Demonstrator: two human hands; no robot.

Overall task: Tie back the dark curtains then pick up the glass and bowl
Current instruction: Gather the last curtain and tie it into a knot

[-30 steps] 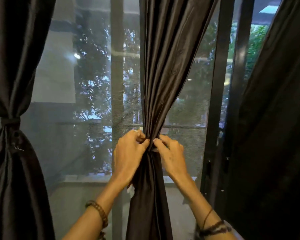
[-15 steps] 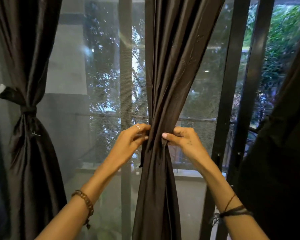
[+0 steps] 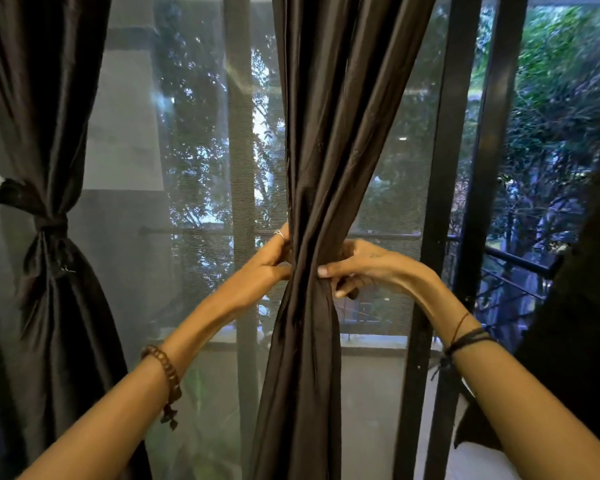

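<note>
A dark brown curtain [image 3: 329, 140] hangs down the middle of the window, bunched into a narrow waist at hand height. My left hand [image 3: 267, 268] grips that waist from the left, its fingers reaching behind the cloth. My right hand [image 3: 357, 268] grips it from the right, thumb pressed on the front folds and fingers curled behind. A second dark curtain [image 3: 45, 116] on the left is tied at its middle with a dark band [image 3: 51, 221]. No glass or bowl is in view.
A third dark curtain [image 3: 589, 306] hangs loose at the right edge. Behind the curtains are a grey mesh screen [image 3: 194, 168] and black door frames [image 3: 440, 202], with a balcony railing [image 3: 520, 261] and trees outside.
Both hands have shifted apart to the sides of the bunched curtain and reach further round its waist. The view has moved closer and slightly right.
</note>
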